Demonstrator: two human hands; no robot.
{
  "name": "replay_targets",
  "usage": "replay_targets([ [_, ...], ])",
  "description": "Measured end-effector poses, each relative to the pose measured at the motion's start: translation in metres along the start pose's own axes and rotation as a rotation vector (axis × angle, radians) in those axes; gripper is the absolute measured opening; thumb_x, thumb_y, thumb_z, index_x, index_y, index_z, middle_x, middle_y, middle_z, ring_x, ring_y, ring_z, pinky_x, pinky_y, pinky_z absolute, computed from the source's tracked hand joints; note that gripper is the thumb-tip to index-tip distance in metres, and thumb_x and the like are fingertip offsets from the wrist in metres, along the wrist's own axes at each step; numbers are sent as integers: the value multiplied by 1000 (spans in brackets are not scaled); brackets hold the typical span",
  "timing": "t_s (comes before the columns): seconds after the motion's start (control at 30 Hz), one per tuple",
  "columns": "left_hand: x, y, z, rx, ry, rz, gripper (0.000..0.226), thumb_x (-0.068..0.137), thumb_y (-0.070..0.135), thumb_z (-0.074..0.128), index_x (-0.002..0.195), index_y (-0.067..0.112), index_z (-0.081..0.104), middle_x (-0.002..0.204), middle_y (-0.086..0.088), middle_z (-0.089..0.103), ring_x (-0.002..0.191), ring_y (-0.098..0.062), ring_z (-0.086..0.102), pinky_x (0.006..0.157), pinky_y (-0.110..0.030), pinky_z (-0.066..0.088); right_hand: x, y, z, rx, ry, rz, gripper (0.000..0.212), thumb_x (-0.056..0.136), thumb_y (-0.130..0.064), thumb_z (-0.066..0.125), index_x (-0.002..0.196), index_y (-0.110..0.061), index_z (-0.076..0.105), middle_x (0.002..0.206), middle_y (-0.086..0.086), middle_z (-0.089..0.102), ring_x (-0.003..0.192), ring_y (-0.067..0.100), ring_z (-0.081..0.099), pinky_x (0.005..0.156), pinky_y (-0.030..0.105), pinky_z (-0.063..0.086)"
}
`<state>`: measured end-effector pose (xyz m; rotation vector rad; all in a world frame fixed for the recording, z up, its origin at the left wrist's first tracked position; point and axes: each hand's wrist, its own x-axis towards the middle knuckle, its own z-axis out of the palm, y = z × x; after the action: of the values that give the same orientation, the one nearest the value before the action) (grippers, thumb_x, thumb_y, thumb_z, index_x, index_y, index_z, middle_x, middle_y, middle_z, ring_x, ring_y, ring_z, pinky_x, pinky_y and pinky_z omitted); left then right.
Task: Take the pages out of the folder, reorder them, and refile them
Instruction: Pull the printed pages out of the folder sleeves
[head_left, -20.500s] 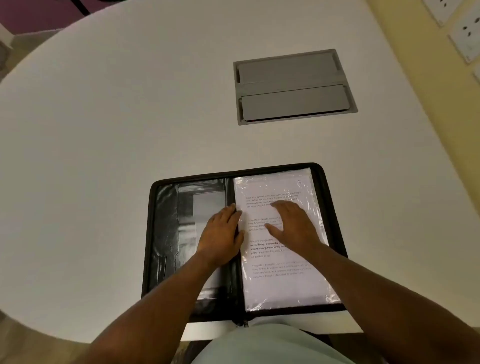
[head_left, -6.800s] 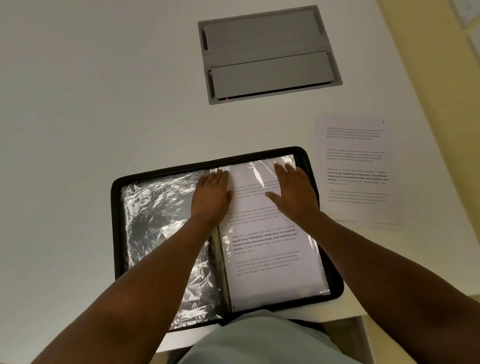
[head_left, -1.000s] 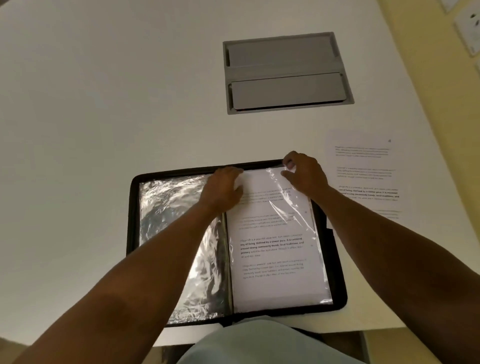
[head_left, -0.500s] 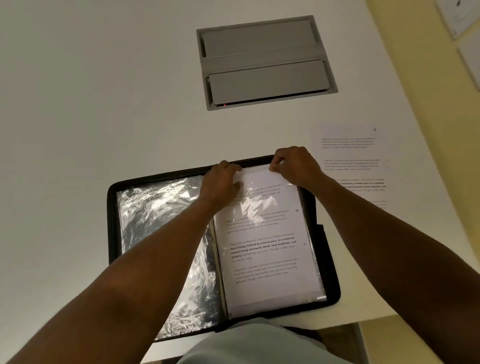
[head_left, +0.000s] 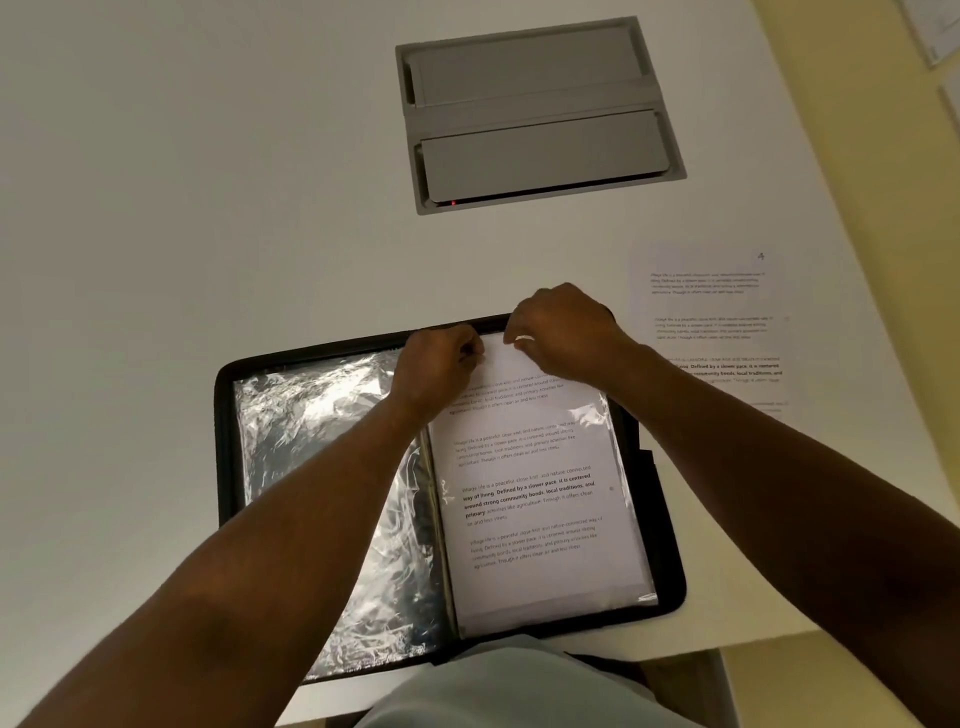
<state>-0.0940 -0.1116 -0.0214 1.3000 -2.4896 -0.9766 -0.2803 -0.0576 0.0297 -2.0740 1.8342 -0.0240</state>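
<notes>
Just under the curled fingers (head_left: 522, 340) of both hands, at the far edge of the open folder (head_left: 670, 525), lies the mouth of a clear plastic sleeve (head_left: 605, 415) with a printed page (head_left: 530, 499) inside it. The left hand (head_left: 436, 371) pinches the top edge at the page's spine-side corner; the right hand (head_left: 563, 327) pinches the same edge close beside it, thumb and fingers narrowed onto what looks like the sleeve lip or the page top, though which of the two I cannot tell. Well to the right of the right hand's fingers, one loose page (head_left: 711, 322) already lies on the white table (head_left: 208, 208), marked 4 in its corner. Below the left hand's fingers, the turned-over sleeve (head_left: 322, 467) looks empty. My judgement: removal is partly done, with at least this page left to pull; whether more follow is hidden. Reordering and refiling remain.
</notes>
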Motion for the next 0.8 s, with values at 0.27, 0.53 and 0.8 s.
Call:
replay_targets([
  [0.27,-6,6,-1,-16,-9,92,17,91,9,57,99,12,72,96,-1,74,86,-16,67,78,-35,55,36,-9,0,150,-351,168,24,91,-7,59,109,-19,71,114,3,67,95,18,61,84,31,51],
  [0.53,-11,6,-2,-40,-19,79,21,92,7,55,104,10,71,103,-2,72,94,-16,65,82,-35,53,57,-14,-4,-213,-535,187,43,80,-27,76,117,-16,60,106,4,58,100,22,58,78,34,45],
  [0.8,-10,6,-2,-32,-18,48,23,93,12,55,113,15,67,106,0,70,98,-15,62,84,-33,52,59,-12,2,-273,-595,235,51,77,-29,80,120,-14,56,95,1,50,90,20,52,76,34,42],
])
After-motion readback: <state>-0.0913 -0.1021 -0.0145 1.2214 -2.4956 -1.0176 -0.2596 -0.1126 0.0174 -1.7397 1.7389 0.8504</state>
